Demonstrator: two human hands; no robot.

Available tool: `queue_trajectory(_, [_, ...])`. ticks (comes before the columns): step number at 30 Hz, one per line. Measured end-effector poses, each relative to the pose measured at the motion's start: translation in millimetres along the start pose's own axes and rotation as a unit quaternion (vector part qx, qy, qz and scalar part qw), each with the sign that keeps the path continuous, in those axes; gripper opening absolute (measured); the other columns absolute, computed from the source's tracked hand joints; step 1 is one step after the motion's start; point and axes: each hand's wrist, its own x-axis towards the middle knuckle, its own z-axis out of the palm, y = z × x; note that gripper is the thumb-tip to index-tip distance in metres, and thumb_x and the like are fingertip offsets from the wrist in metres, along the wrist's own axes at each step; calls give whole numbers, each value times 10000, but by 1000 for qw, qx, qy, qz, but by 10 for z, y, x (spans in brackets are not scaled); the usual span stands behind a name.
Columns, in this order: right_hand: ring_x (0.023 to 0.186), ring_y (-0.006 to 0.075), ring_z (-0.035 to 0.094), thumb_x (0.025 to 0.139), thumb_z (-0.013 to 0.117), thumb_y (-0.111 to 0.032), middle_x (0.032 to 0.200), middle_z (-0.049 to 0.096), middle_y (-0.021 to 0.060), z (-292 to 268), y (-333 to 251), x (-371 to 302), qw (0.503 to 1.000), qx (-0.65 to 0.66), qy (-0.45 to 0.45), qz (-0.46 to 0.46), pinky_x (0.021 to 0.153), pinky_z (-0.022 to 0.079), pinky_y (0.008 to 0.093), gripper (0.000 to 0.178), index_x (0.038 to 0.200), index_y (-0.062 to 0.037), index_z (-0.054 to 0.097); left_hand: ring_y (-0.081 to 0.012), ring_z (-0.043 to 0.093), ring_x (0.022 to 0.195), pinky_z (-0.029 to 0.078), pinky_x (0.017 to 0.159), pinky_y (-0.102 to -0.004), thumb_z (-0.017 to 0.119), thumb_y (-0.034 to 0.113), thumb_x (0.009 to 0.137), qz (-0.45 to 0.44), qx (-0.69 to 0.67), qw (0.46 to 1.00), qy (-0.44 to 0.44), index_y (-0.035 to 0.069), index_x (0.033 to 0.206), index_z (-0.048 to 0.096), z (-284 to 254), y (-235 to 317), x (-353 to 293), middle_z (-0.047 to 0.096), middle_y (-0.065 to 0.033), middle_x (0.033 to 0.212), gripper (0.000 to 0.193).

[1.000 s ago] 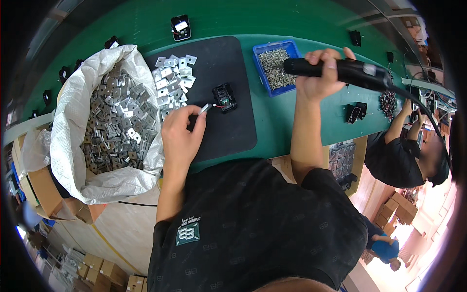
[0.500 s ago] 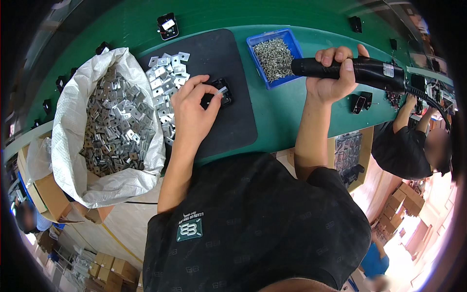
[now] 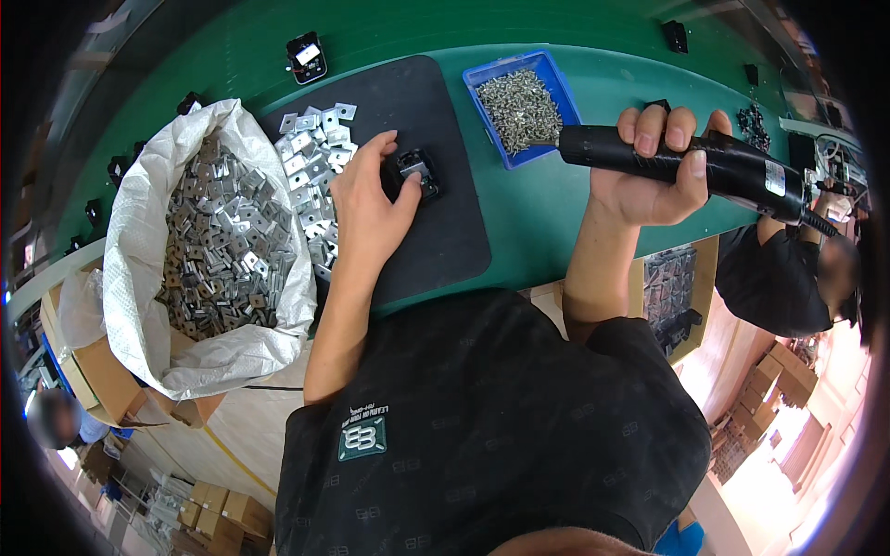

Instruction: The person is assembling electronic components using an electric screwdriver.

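Observation:
My left hand (image 3: pixel 371 204) is at a small black plastic housing (image 3: pixel 429 190) lying on the dark mat (image 3: pixel 445 243). Its thumb presses at a small metal plate (image 3: pixel 414 170) in the housing, while the fingers curve round the left side; their exact contact is partly hidden. Raised over the table's right part, my right hand (image 3: pixel 654 171) is wrapped round a black corded electric screwdriver (image 3: pixel 732 171). The tool lies nearly level, its tip end hard to make out. Loose square metal plates (image 3: pixel 315 157) with holes lie just left of my left hand.
A white woven sack (image 3: pixel 139 269) full of metal plates stands at left. Behind the mat's right edge sits a blue tray (image 3: pixel 577 116) of screws. Another black housing (image 3: pixel 306 57) lies at the back. A carton (image 3: pixel 703 278) of dark parts and a co-worker (image 3: pixel 774 283) are at right.
The metal plate that my left fingers pinched now sits in the housing, under the thumb. My right hand and the screwdriver have shifted slightly right and nearer to me.

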Motion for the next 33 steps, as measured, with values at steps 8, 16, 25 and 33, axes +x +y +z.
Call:
queue_trajectory(8, [677, 135, 486, 854, 551, -230, 852, 526, 8, 118, -185, -64, 995, 49, -73, 38, 648, 407, 308, 450, 1274, -140, 415, -200, 598, 876, 357, 777, -344, 774, 228, 691, 300, 41, 953, 1, 80, 1008, 653, 123, 458, 119, 654, -40, 933, 370])
queue_trajectory(16, [652, 147, 495, 866, 561, -229, 865, 495, 16, 169, -286, -174, 990, 99, -92, 37, 611, 423, 319, 568, 1382, -148, 336, -159, 625, 724, 385, 705, -305, 761, 145, 715, 333, 1, 943, -14, 60, 834, 695, 263, 501, 43, 691, -18, 800, 160])
queue_trajectory(25, [665, 108, 493, 816, 623, -217, 839, 509, -11, 304, -413, -171, 985, 120, -106, 58, 655, 399, 281, 478, 1260, -136, 462, -161, 614, 701, 384, 692, -300, 720, 45, 706, 345, -51, 937, 17, 51, 834, 703, 189, 542, -19, 697, -30, 814, 130])
queue_trajectory(33, [691, 143, 499, 887, 593, -255, 902, 492, 18, 255, -326, -197, 975, 134, -173, 47, 635, 423, 301, 608, 1412, -164, 302, -134, 584, 665, 350, 665, -296, 751, 111, 709, 359, -49, 931, 48, 79, 848, 718, 204, 460, -55, 683, -3, 803, 146])
